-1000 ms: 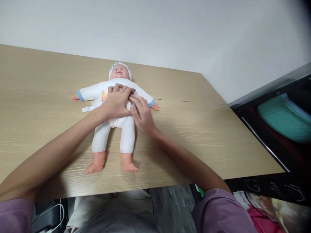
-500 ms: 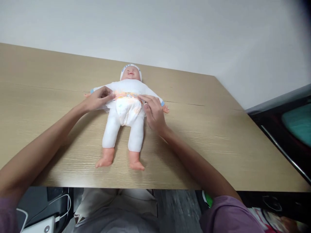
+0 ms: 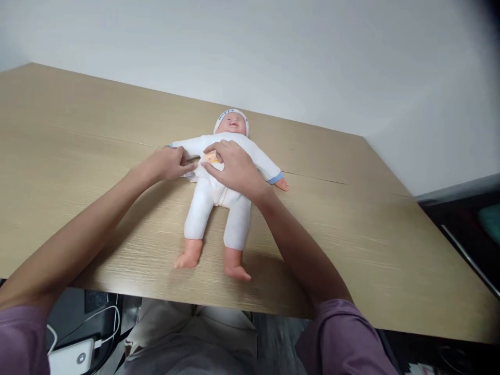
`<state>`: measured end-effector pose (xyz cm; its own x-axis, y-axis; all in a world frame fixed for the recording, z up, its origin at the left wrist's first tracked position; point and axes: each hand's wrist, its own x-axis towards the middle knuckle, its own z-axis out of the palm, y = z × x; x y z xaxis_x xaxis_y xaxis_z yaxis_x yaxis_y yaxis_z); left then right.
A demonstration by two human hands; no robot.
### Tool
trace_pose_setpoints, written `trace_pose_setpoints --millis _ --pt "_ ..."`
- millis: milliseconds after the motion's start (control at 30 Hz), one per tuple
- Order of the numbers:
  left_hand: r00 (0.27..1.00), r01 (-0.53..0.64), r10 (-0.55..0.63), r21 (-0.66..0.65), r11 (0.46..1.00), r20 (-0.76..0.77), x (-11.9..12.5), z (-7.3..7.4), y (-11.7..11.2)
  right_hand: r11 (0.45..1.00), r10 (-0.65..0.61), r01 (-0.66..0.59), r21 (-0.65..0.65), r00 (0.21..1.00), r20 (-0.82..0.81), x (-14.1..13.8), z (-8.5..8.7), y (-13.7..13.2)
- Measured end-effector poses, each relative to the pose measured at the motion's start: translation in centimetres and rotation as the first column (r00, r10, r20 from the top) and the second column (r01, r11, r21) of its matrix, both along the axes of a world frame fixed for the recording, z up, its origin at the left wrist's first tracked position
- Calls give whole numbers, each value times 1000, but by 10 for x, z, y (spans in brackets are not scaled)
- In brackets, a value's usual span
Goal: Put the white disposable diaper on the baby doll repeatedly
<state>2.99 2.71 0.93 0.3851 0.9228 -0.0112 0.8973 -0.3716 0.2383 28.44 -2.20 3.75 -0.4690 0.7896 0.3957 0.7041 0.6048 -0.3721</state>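
A baby doll in a white suit and cap lies on its back, its feet pointing toward me. Around its hips is a white diaper with an orange printed waistband, mostly covered by my hands. At the diaper's side, on the left of the picture, my left hand has its fingers curled and pinched on the edge. My right hand rests across the front, thumb and index finger apart with the waistband showing between them. What lies under the right palm is hidden.
The wooden table reaches back to a pale wall. A white power bank with a cable sits below the front edge at left. A dark object stands along the table's right side.
My right hand has moved from the diaper's right side across its front, toward my left hand. My left hand stays at the left side. The view has shifted, so the doll appears farther right.
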Motion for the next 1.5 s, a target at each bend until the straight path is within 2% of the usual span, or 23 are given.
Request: trace_pose_setpoints --millis 100,167,267,333,400,500,600,733,800,900,967,1067,1133,1267,1400,1500 --pt "984 -39 10 -166 985 -175 -8 3 5 1000 -17 17 -3 1000 9 -2 -6 2" --pt "987 -26 -15 -245 969 -161 -14 7 11 1000 -19 19 -9 1000 14 -2 -7 3" --pt "999 19 -5 -381 924 38 -25 20 18 999 -39 39 -20 999 20 -2 -8 4" --pt "971 55 50 -419 906 235 -31 31 19 998 -48 48 -26 999 20 -2 -10 5" --pt "905 91 95 -406 909 414 -30 39 17 998 -51 51 -33 999 18 -2 -11 8" --pt "786 175 93 -365 914 611 -9 42 11 997 -51 52 -54 999 17 -2 -13 10" --pt "702 253 59 -326 911 710 24 34 4 995 -64 63 -77 998 -6 -3 -11 9" --pt "660 264 23 -261 928 751 56 22 0 991 -75 65 -117 994 -83 -4 -10 10" --pt "629 303 -30 -209 930 777 59 19 -1 988 -82 64 -137 988 -131 -3 -12 13" --pt "540 386 -108 -131 913 835 56 14 -1 985 -105 75 -155 975 -197 -3 -16 18" --pt "467 356 -86 -98 929 880 55 7 0 983 -120 83 -163 965 -232 -2 -17 20" --pt "381 224 -43 -47 973 924 57 -9 5 980 -126 79 -182 957 -260 -1 -16 19" --pt "371 186 -32 -40 982 928 58 -21 9 979 -123 77 -186 960 -253 0 -14 17" --pt "378 257 -6 -99 961 926 56 -36 15 981 -132 94 -167 962 -238 1 -13 14" --pt "401 267 1 -117 957 916 54 -37 13 976 -175 131 -176 948 -265 3 -15 15" --pt "454 189 -6 -90 978 891 56 -36 9 975 -207 176 -137 944 -259 4 -14 17"
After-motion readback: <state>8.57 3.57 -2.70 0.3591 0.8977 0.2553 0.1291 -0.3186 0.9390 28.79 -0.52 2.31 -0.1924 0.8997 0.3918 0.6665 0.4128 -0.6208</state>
